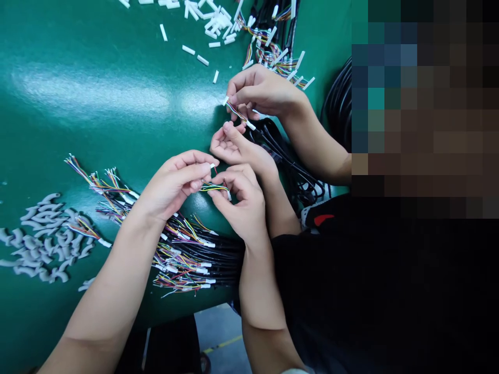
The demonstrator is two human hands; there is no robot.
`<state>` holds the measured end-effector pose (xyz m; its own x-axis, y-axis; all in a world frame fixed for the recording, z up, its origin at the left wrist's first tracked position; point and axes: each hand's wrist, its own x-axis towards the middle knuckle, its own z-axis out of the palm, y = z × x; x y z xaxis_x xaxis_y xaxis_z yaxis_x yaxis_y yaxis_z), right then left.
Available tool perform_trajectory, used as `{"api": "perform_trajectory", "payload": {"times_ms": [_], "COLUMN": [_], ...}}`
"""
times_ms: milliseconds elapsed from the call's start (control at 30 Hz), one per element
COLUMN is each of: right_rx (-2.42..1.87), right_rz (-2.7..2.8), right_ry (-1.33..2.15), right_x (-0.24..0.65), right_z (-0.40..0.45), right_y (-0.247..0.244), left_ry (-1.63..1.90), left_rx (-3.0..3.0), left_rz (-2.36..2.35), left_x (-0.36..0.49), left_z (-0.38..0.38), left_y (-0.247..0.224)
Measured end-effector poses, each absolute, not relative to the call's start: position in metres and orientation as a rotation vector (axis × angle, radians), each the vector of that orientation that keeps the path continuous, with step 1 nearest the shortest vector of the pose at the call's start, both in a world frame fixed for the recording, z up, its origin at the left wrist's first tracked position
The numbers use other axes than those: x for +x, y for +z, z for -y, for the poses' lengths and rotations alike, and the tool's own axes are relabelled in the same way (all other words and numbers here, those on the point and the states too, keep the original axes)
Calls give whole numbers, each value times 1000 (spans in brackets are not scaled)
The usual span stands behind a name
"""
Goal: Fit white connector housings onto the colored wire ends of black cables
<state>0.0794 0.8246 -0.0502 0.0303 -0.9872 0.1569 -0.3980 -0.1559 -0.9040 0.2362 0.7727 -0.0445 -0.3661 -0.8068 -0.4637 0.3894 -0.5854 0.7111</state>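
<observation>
My left hand [177, 182] is closed in a pinch on a small white connector [212, 165] above the green table. Just to its right, my right hand [241, 200] pinches thin coloured wires [208, 187], among them yellow, green and red strands, which stretch between both hands. A small white piece [228, 195] shows at the right fingertips. Below the hands lies a bundle of black cables [226, 254] with white sleeves and loose coloured wire ends pointing left.
Beside me, a person's hands [259, 93] hold a wired white connector. White tubes [214, 23] lie scattered at the top, near more wired cables [273, 54]. Grey curved pieces [47, 244] are piled at the left. Black cables [273, 137] lie behind the person's forearms.
</observation>
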Motion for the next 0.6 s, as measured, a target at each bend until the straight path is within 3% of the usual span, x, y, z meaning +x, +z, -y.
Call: {"api": "perform_trajectory", "payload": {"times_ms": [367, 600], "right_rx": [-1378, -1147], "right_rz": [-1358, -1239], "right_ry": [-1294, -1346], "right_x": [78, 81], "right_z": [-827, -824], "right_y": [-54, -55], "left_ry": [-1993, -1619], "left_rx": [1029, 1107], "left_rz": [727, 1125], "left_x": [236, 231], "left_z": [-774, -779], "left_y": [-49, -47]}}
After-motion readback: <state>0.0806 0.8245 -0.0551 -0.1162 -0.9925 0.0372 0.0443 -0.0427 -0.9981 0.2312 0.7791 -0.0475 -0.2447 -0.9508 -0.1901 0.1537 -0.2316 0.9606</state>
